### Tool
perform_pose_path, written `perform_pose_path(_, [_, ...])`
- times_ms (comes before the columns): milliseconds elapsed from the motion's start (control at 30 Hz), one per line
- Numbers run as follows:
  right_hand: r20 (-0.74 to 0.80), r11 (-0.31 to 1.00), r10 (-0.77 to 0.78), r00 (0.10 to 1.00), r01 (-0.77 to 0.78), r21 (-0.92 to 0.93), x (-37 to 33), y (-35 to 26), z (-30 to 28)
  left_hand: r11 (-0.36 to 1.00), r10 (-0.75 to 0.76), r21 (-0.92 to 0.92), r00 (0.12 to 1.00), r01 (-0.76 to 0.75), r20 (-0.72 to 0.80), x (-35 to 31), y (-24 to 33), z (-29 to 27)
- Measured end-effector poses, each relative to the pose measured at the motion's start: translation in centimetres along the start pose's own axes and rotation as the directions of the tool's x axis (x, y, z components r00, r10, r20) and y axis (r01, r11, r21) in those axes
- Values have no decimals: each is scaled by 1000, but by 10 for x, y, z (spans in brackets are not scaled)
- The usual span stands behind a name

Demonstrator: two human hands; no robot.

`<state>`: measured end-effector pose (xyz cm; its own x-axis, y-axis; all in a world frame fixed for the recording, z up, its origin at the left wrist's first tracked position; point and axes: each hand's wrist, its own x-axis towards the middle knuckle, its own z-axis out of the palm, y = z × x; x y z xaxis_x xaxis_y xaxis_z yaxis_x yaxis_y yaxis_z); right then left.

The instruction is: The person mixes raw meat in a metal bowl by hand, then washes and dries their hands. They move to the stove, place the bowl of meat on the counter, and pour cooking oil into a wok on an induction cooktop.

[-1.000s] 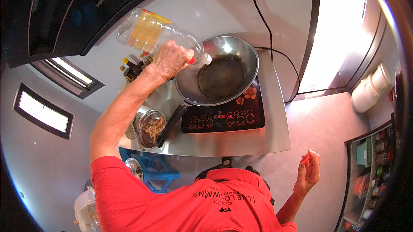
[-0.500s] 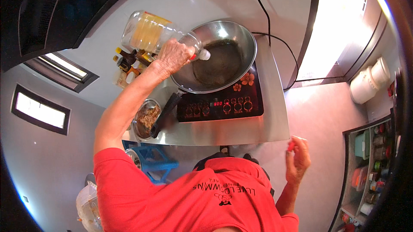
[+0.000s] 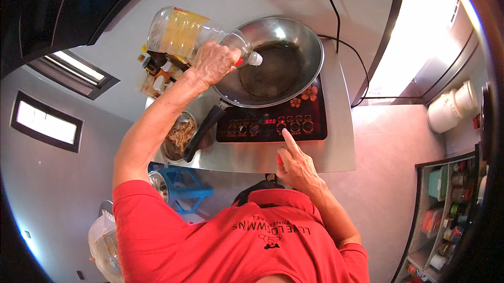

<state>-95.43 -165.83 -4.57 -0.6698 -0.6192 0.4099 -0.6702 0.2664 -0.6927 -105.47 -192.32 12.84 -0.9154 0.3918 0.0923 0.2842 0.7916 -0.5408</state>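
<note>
My left hand (image 3: 212, 63) is closed round the red handle of a large clear plastic oil bottle (image 3: 182, 32). The bottle is tipped on its side, its white mouth over a steel wok (image 3: 311, 60) with a dark bottom. Whether oil is running out I cannot tell. The wok sits on a black induction cooker (image 3: 315, 111) with a lit red display. In front of it, my right hand (image 3: 300, 171) points its index finger at a button on the panel; whether the tip touches is unclear. A small red cap (image 3: 280, 161) is held in its other fingers.
A glass bowl of brownish shredded food (image 3: 181, 134) stands left of the wok's black handle (image 3: 203, 132). Behind my left arm are several sauce bottles (image 3: 152, 65). A blue stool (image 3: 191, 191) stands below the counter (image 3: 338, 149). A black cable (image 3: 360, 65) hangs at the right.
My right hand has come in from the right, still holding the cap, and now points at the cooker's panel. My left hand keeps the bottle tipped over the wok.
</note>
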Motion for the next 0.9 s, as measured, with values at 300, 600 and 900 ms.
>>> perform_pose_path(300, [182,991,119,976,-105,-88,17,3,1,999,-27,-23,1000,27,1,-1,-9,4])
perform_pose_path(600, [-68,918,344,937,-319,236,-43,-12,-48,999,5,-37,999,-7,-49,-1,-22,-3])
perform_pose_path(900, [-175,847,485,857,-411,336,-73,-5,-63,997,80,24,994,-78,-73,18,-24,-8])
